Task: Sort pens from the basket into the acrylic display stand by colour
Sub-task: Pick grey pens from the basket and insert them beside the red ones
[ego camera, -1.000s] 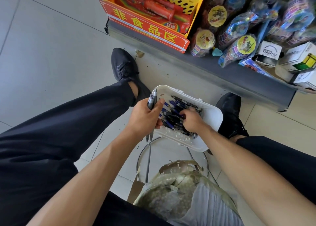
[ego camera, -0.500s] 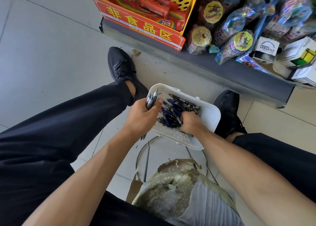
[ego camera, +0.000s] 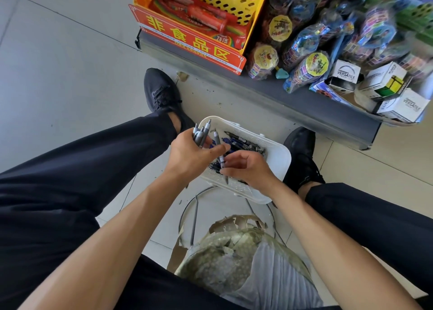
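The left hand point(ego camera: 189, 152) is curled round a bunch of grey pens point(ego camera: 201, 134), its fingers wrapped tight about their middles; the pens stand nearly upright, clicker ends pointing up and away over the basket's point(ego camera: 280, 159) left rim. The right hand point(ego camera: 248, 166) pinches a single grey pen point(ego camera: 219, 153) between thumb and fingertips, the other fingers loosely bent. That pen's long axis runs from the basket's near edge, tip down toward the person, up to its clicker end beside the left thumb, which touches or nearly touches it. More pens point(ego camera: 241, 143), blue and dark, lie jumbled in the white basket, mostly slanting toward its far right corner. The basket sits on the floor point(ego camera: 58, 75) between two black shoes.
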The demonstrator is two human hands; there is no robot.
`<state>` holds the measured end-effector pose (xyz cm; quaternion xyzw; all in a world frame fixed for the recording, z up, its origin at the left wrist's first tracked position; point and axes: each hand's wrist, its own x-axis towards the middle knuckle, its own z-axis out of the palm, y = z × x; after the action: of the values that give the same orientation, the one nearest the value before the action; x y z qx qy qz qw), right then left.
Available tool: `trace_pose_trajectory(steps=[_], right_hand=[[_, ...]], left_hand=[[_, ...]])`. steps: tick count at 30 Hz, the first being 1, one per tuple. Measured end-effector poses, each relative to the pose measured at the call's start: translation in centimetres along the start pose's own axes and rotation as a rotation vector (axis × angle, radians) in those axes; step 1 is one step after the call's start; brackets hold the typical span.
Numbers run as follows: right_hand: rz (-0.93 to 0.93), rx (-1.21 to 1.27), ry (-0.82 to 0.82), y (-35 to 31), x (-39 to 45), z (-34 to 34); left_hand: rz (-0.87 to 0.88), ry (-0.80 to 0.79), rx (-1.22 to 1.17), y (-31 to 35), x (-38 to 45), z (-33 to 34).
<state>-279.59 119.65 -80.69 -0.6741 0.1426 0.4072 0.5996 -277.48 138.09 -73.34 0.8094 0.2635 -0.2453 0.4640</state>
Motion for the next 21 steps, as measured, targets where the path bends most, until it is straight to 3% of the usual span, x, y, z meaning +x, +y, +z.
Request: trace_pose_trajectory(steps=[7,13,16,19,21], right_hand=[[-0.111,0.236,-0.07,-2.8,-1.1,2.8],[-0.111,0.29,-0.189,-3.4,-0.9,3.2],[-0.023,0.151,-0.198,-2.7,0.3,1.2],[0.083,-0.27,0.075,-0.4,2.4,-2.3],[0.137,-0.467,0.143,1.3,3.4,-3.9]], left_hand=[[0.024,0.062,-0.024,0.2,0.2,-0.5],[0.006,0.014,0.005,-0.5,0.7,-0.2],[0.011,0.046,0.006,-0.5,0.8,-0.2],[0.012,0.066,0.016,-0.4,1.0,-0.2],[-0.001,0.057,0.036,-0.4,1.1,-0.2]])
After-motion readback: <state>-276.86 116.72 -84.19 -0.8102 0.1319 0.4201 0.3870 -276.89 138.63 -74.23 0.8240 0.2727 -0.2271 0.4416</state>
